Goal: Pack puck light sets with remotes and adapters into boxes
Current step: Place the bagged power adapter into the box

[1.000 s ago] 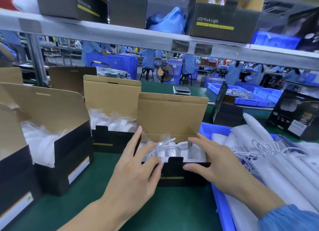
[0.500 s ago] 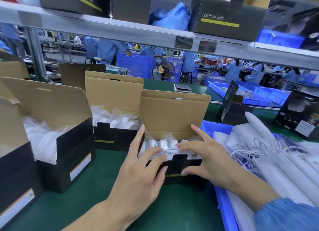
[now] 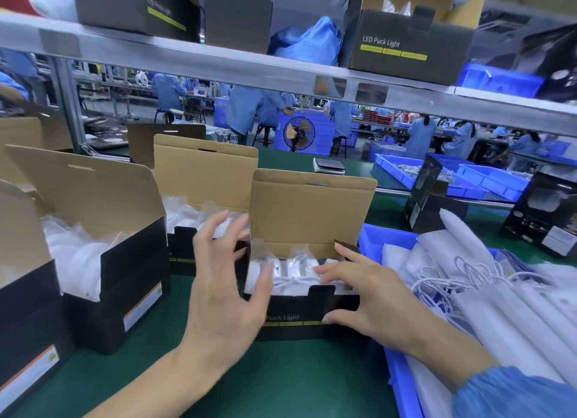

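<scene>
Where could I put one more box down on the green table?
Bare green mat lies in front of the open box, between the two forearms. Another strip runs behind that box, toward the small scale. The left is crowded with open boxes, and the blue bin of white bagged parts fills the right.

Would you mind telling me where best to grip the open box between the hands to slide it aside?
Probably grip the open box by its two short black end walls, from left and right. The upright lid blocks the back, the bagged contents fill the top.
</scene>
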### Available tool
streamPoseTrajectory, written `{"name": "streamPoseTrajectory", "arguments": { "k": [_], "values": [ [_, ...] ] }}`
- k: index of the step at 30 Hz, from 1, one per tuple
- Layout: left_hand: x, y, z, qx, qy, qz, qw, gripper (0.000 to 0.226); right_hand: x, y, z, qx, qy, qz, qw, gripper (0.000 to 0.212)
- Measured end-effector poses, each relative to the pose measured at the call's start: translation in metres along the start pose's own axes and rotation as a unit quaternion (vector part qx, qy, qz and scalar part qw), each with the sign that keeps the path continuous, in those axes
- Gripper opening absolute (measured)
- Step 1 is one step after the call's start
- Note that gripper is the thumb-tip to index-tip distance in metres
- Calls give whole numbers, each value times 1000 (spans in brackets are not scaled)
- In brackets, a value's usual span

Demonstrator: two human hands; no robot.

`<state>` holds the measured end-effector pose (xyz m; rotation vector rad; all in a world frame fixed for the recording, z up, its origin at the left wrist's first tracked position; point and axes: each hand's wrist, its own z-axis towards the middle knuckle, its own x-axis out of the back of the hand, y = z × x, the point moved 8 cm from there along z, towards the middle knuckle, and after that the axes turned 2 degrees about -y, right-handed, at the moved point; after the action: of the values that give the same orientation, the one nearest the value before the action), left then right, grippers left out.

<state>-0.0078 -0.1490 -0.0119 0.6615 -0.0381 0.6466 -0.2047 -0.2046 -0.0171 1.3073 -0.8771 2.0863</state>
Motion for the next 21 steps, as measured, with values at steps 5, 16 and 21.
{"name": "streamPoseTrajectory", "arguments": {
  "k": [5, 16, 21],
  "values": [
    [-12, -24, 4, 197, -4, -49, 979, 65, -1, 0, 0, 12, 8, 14, 1000, 44],
    [-23, -10, -5, 77, -48, 37, 995, 53, 1, 3, 20, -43, -107, -78, 990, 76],
    [-24, -13, 0, 82, -128, 23, 988, 35, -11, -2, 28, -53, -142, -99, 984, 85]
  ]
}}
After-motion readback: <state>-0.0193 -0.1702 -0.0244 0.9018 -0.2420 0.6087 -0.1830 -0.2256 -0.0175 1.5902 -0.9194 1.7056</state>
